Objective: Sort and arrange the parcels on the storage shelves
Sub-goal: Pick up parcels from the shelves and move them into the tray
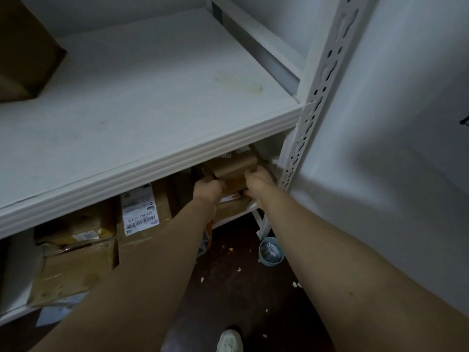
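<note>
Both arms reach under the white upper shelf (pixel 157 158) into the lower shelf's right end. My left hand (pixel 208 190) and my right hand (pixel 258 182) grip a small brown cardboard parcel (pixel 233 166) from either side; it sits on top of other parcels (pixel 232 207) there. Further left on the lower shelf stand a box with a white shipping label (pixel 139 210) and a crumpled taped carton (pixel 73 260). A large brown box (pixel 22 54) sits at the upper shelf's far left.
The perforated white shelf post (pixel 312 115) rises right of my hands, with a grey wall (pixel 393 123) beyond it. On the dark floor lie paper scraps, a blue bowl (pixel 271 251) by the post's foot, and my shoe (pixel 229 340).
</note>
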The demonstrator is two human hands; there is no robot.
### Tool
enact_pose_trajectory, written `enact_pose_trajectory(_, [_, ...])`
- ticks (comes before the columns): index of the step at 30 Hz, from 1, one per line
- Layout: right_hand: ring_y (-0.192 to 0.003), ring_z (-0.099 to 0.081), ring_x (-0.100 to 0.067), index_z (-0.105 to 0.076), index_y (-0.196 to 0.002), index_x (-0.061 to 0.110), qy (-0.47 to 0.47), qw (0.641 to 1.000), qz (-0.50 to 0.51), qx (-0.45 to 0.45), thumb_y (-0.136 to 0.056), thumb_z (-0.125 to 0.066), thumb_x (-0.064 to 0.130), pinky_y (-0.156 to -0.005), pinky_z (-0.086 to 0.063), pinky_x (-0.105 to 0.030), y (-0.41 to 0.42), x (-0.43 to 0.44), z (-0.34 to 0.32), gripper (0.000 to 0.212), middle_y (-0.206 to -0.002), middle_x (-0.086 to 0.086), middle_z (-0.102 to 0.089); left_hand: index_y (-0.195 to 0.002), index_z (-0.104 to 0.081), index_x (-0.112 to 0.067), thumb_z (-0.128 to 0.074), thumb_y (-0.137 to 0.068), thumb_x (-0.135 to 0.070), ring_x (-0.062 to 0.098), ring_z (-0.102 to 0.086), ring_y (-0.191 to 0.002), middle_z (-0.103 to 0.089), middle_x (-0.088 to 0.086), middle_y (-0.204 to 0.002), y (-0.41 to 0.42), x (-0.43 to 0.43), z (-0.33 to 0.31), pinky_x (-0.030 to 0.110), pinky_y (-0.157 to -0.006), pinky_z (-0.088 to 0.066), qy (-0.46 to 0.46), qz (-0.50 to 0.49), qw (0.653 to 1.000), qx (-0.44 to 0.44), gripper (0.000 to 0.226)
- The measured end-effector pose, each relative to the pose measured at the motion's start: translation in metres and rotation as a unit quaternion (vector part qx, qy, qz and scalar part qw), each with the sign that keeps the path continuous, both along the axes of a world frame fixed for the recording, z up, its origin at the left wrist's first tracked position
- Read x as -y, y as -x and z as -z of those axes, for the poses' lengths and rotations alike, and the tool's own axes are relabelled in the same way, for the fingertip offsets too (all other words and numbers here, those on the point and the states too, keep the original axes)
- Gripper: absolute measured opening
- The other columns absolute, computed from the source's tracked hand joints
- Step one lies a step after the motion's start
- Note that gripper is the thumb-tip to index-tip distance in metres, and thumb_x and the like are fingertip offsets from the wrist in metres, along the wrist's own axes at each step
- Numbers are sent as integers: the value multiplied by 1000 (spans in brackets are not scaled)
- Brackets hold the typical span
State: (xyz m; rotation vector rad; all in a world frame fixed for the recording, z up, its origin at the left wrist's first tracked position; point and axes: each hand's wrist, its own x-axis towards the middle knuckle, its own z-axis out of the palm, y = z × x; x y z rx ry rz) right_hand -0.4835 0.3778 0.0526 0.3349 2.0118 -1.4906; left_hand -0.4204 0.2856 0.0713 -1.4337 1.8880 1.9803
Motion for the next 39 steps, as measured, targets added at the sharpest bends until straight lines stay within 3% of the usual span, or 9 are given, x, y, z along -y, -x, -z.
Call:
enact_pose_trajectory(6, [-103,-57,-30,-57,-118,0,-34,999,-17,15,-97,-37,5,-96,-49,-42,-21,-12,-33,29,-109,-14,-58,-132,-47,1,-55,-89,-2,34,-51,-117,-54,19,-123,-15,-18,-27,41,-104,-43,34,59,995,72,44])
enact_pose_trajectory(10, [-101,-62,-34,-60,-108,2,-30,998,-52,5,-92,-41,4,-90,-54,-46,-39,-24,-63,25,-111,-19,-63,-123,-54,4,-53,-91,-5,26,-56,-87,-60,17,-98,-33,-34,-63,29,-77,-43,45,95,993,53,33])
enact_pose_trajectory(13, [-97,-64,-33,-64,-99,3,-20,996,-80,-24,-90,-43,7,-86,-56,-45,-57,-33,-97,23,-107,-21,-65,-120,-58,5,-56,-91,-11,32,-62,-103,-63,23,-113,-48,-47,-93,27,-73,-42,62,109,992,15,34])
enact_pose_trajectory(19, [-86,-69,-34,-66,-105,0,5,991,-120,-62,-77,-55,11,-77,-59,-50,-88,-35,-148,31,-97,-21,-69,-109,-65,4,-60,-88,-11,24,-63,-78,-68,22,-99,-88,-56,-154,29,-67,-51,86,103,990,-46,27])
enact_pose_trajectory(23, [-83,-69,-35,-65,-104,0,8,986,-149,-69,-80,-60,9,-76,-59,-47,-119,-23,-160,26,-94,-22,-69,-72,-55,-4,-57,-85,-4,20,-54,-60,-55,13,-67,-128,-43,-168,27,-56,-45,100,69,992,-16,13])
enact_pose_trajectory(27, [-65,-61,-22,-64,-92,3,1,983,-178,-48,-93,-57,12,-62,-54,-31,-154,-10,-149,11,-77,-11,-65,-115,-55,2,-49,-90,-6,23,-58,-76,-58,16,-90,-166,-19,-156,30,-62,-46,115,40,992,26,27])
enact_pose_trajectory(31, [-85,-67,-28,-62,-98,3,-17,984,-179,-13,-96,-52,11,-83,-58,-44,-180,9,-113,13,-95,-16,-67,-135,-44,2,-48,-91,-6,30,-60,-110,-59,19,-120,-205,9,-124,36,-86,-50,131,-23,990,57,45])
enact_pose_trajectory(36, [-81,-62,-24,-50,-129,2,-18,987,-150,48,-101,-43,12,-63,-55,-32,-207,29,-68,31,-110,-17,-63,-116,-53,4,-48,-92,-6,25,-56,-83,-53,12,-83,-243,39,-87,34,-73,-45,124,-81,986,76,27])
enact_pose_trajectory(39, [-98,-63,-27,-41,-141,5,-15,993,-90,78,-102,-39,13,-75,-56,-36,-220,42,-40,40,-128,-18,-57,-116,-58,6,-48,-92,-6,21,-48,-69,-47,7,-71,-256,62,-63,31,-66,-41,123,-82,986,79,29])
